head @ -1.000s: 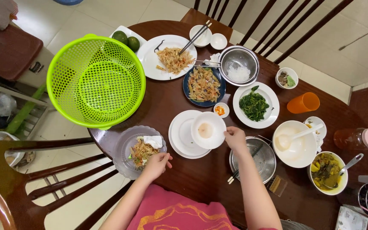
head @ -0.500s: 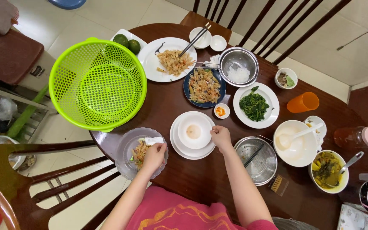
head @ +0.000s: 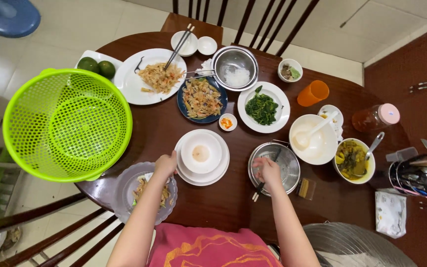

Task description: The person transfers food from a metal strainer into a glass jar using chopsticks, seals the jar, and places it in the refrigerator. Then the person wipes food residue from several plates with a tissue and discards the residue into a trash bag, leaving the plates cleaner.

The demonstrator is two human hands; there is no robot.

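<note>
**Q:** How do the two hands stand?

**A:** The left hand (head: 165,165) rests with fingers loosely curled, gripping nothing, its fingertips touching the rim of the stacked white plates (head: 218,173) at their 9 o'clock edge. A white bowl (head: 201,152) sits on top of that stack. The right hand (head: 268,170) lies over the metal strainer pot (head: 288,163), fingers bent around the dark chopsticks (head: 259,190) that lie across its 7 o'clock rim; whether it truly clamps them cannot be told.

**Q:** What lies just outside the hands?

**A:** At 7 o'clock from the left hand, under the forearm, a clear glass plate (head: 124,190) holds noodle scraps. At 10 o'clock stands a green perforated basket (head: 65,123), hanging over the edge of the round wooden table (head: 218,207).

**Q:** And farther out?

**A:** At 12 o'clock from the white bowl, a small sauce dish (head: 227,121) and a dark blue plate of noodles (head: 201,98). At 1 o'clock from the strainer pot, a white plate of greens (head: 263,107); at 3 o'clock, a white bowl with a ladle (head: 313,138) and a bowl of yellow curry (head: 354,160).
</note>
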